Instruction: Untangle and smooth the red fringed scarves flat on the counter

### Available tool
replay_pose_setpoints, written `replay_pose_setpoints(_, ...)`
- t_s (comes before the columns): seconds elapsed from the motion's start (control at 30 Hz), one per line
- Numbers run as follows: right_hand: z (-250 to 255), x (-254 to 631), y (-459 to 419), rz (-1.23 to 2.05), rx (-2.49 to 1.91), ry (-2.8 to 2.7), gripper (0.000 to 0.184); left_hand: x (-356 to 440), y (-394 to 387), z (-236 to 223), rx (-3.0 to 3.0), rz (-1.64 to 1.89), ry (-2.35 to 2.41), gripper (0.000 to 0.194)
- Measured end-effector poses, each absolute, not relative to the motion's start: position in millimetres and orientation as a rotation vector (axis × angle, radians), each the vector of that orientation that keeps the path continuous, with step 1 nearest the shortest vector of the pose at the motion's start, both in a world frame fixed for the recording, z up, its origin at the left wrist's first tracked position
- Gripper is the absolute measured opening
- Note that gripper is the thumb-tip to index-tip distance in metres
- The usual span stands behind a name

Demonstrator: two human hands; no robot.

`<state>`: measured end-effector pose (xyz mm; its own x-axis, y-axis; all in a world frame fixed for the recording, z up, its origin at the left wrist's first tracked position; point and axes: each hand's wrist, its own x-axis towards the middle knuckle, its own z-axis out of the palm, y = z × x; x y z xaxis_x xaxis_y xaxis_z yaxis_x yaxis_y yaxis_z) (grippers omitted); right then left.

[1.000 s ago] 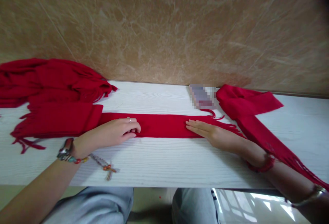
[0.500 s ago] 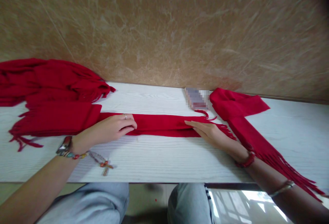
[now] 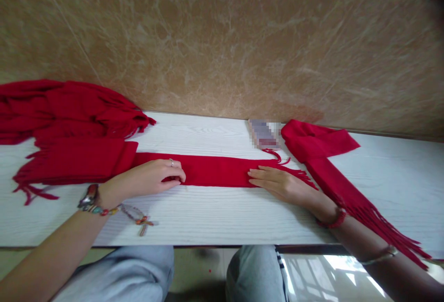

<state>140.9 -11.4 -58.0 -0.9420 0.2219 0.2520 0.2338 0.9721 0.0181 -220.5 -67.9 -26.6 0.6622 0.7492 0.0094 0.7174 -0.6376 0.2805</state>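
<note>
Nearby, the left hand (image 3: 157, 177) is curling its fingers on the flat red fringed scarf (image 3: 217, 171), which is lying along the white table (image 3: 208, 214); the right hand (image 3: 282, 185) is pressing with near-straight fingers. Beyond, a blurred phone (image 3: 262, 134) is resting beside a loosely folded red scarf (image 3: 312, 142).

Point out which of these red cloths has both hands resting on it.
The flat strip in the middle: left hand and right hand both rest on it. The crumpled heap and folded cloth at left, and bent cloth at right, have neither.
</note>
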Motion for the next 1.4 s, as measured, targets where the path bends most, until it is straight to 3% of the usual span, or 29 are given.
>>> replay_pose_setpoints(0.73,-65.2,112.3,-16.4,-0.072,-0.427,-2.808,0.034,-188.5,-67.5,-45.8,3.05,0.266,1.133,0.02)
replay_pose_setpoints(0.97,-63.8,117.0,-14.5,0.191,-0.45,-2.785,0.034,-190.8,-69.0,-38.2,2.927,0.372,1.048,0.02)
replay_pose_setpoints(1.4,-61.2,121.8,-15.4,0.071,-0.38,-2.859,0.036,-190.8,-73.1,-36.7,2.776,0.372,1.02,0.019)
